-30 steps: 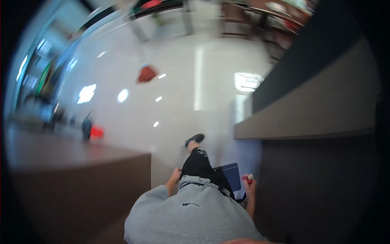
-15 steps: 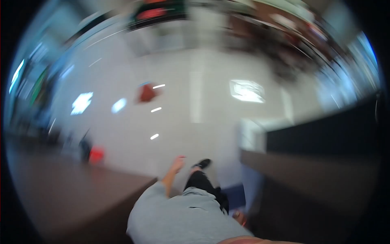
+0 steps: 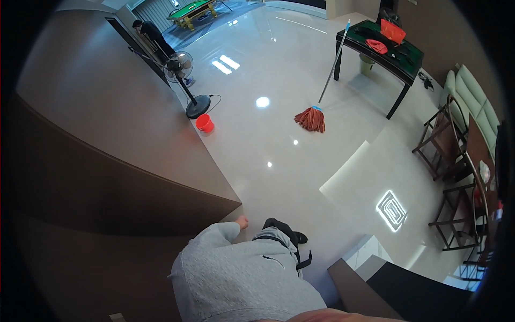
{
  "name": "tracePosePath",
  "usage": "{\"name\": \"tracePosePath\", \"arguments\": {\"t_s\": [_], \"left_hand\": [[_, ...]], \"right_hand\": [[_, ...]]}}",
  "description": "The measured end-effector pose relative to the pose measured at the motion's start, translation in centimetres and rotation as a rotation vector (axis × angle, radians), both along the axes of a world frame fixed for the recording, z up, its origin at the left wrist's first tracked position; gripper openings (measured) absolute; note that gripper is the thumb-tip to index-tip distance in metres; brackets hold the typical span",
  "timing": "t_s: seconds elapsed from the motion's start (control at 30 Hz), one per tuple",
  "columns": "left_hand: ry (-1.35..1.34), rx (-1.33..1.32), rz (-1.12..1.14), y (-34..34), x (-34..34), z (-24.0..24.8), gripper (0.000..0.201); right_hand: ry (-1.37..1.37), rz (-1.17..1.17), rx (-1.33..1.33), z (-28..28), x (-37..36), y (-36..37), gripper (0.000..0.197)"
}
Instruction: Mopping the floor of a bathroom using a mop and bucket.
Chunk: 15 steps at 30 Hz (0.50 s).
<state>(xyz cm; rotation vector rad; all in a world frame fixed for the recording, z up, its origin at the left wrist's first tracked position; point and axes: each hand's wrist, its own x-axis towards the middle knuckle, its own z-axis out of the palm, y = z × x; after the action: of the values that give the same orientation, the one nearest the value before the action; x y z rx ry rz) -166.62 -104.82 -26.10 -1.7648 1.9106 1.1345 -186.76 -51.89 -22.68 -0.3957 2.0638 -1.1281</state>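
a red bucket (image 3: 204, 124), contents unclear, stands well beyond the left hand (image 3: 242, 221).

The person wears a loose grey top (image 3: 241, 276) of faintly flecked cloth, filling the lower middle of the frame. Its chest bears a small, narrow mark (image 3: 273, 261) in dark and white, perhaps a logo, though it is too slanted to make out. The grey sleeve (image 3: 217, 234) ends in a plain edge short of the bare left hand (image 3: 242, 221). A thin black strap (image 3: 268, 238) crosses the waist, and a flat black strap end (image 3: 306, 262) sticks out on its right. Below are black legwear (image 3: 281, 225) and a dark shoe (image 3: 301, 237).
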Motion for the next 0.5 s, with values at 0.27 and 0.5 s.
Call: {"name": "tracePosePath", "arguments": {"t_s": [0.27, 0.5], "left_hand": [[-0.078, -0.029, -0.038, 0.8, -4.0, 0.2, 0.019], [0.213, 0.035, -0.344, -1.9, -18.4, 2.0, 0.037]], "right_hand": [[0.052, -0.16, 0.208, -1.1, 0.9, -1.2, 0.031], [0.015, -0.545, 0.437, 0.0, 8.9, 0.2, 0.031]]}}
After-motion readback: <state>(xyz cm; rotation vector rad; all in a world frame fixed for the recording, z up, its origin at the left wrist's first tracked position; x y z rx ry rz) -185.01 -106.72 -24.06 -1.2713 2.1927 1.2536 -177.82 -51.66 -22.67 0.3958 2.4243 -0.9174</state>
